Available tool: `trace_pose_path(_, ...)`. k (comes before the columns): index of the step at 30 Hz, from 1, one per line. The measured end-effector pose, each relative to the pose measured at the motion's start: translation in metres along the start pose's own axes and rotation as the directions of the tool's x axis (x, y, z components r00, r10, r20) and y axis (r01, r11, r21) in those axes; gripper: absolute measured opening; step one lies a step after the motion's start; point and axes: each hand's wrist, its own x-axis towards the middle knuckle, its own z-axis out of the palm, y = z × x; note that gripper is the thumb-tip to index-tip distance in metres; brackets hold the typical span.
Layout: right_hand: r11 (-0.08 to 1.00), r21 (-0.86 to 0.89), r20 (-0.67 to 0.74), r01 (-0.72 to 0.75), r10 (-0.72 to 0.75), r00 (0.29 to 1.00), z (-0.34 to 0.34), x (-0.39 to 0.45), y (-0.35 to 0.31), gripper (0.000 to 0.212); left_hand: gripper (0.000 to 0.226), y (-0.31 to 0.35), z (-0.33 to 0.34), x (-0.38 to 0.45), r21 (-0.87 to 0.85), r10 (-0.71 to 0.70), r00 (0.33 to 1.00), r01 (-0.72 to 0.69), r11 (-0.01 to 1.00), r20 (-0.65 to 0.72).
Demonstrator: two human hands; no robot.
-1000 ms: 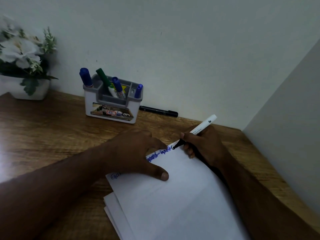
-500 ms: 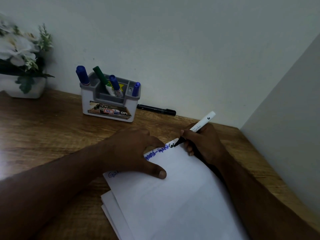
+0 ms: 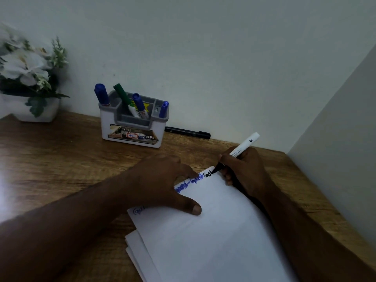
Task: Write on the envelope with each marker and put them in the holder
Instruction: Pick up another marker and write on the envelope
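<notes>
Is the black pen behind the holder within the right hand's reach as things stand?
Probably yes. The black pen lies uncovered on the desk, right of the holder, but the right hand grips the white marker.

The scene is dim and cool-toned, the wall (image 3: 203, 47) a flat grey-green with no hard shadows. A bright washed-out glare patch sits on the wooden desk (image 3: 50, 159) at the far left edge — light seems to enter from that side. The flowers (image 3: 24, 64) in the upper left are smeared and soft, out of focus. Both forearms read as near-black masses with little detail. The white envelope (image 3: 213, 231) is the brightest surface — slightly bluish. Wide-angle distortion bends the desk edge and the side wall (image 3: 345, 139) at right.
</notes>
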Motion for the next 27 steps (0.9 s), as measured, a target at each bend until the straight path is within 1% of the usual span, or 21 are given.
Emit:
trace_pose_path(8, 1.000, -0.008, -0.023, 0.006, -0.007, 1.000, 0.0010, -0.0004, -0.0012, 0.020, 0.087, 0.0015, -0.0016, -0.0010, 0.002, -0.009, 1.000, 0.009, 1.000, 0.006)
trace_pose_path(12, 0.999, 0.029, -0.058, 0.014, -0.013, 0.998, -0.0008, 0.0001, 0.0004, 0.023, 0.088, 0.0012, -0.0020, -0.0014, 0.005, 0.001, 1.000, -0.001, 1.000, -0.002)
trace_pose_path(15, 1.000, -0.004, -0.051, 0.011, -0.011, 0.999, -0.0003, 0.0012, 0.0020, 0.023, 0.087, 0.0020, -0.0025, -0.0020, 0.001, -0.002, 1.000, 0.002, 1.000, 0.012)
trace_pose_path(19, 0.999, 0.031, -0.033, 0.014, -0.013, 0.999, 0.0004, 0.0011, 0.0017, 0.023, 0.088, 0.0020, -0.0023, -0.0007, 0.002, -0.005, 1.000, 0.005, 1.000, 0.014)
trace_pose_path(23, 1.000, -0.005, -0.088, 0.025, -0.025, 0.996, 0.0003, 0.0008, 0.0017, 0.022, 0.087, 0.0015, -0.0021, -0.0008, 0.012, 0.001, 1.000, -0.001, 1.000, -0.001)
trace_pose_path(25, 0.998, -0.028, -0.051, 0.053, -0.055, 0.997, 0.0003, -0.0010, 0.0021, 0.022, 0.087, 0.0023, -0.0025, -0.0010, 0.014, -0.008, 1.000, 0.008, 1.000, 0.004)
trace_pose_path(27, 0.990, -0.109, 0.028, 0.087, -0.085, 0.996, 0.0015, -0.0046, 0.0015, 0.020, 0.087, 0.0031, -0.0029, -0.0009, 0.021, -0.014, 1.000, 0.014, 1.000, 0.011)
